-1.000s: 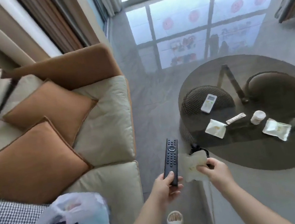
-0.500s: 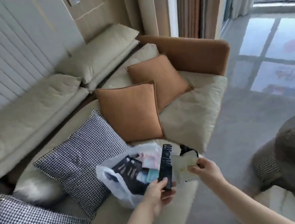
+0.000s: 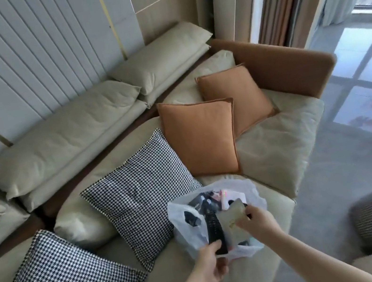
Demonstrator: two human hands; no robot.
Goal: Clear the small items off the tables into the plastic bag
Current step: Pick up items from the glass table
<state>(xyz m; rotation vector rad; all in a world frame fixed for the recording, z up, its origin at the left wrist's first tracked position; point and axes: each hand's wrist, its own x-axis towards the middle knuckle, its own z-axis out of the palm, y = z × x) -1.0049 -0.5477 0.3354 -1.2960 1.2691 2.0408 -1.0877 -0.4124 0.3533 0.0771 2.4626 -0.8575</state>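
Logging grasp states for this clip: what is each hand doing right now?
Left hand: grips the black remote over the plastic bag.
Right hand: pinches a pale packet above the bag.

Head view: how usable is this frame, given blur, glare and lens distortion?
Head view: wide-angle bending curves the wall panels; daylight glares off the glossy floor; motion blur softens the left hand, right hand, black remote and pale packet over the plastic bag; the cushions stay fairly sharp.
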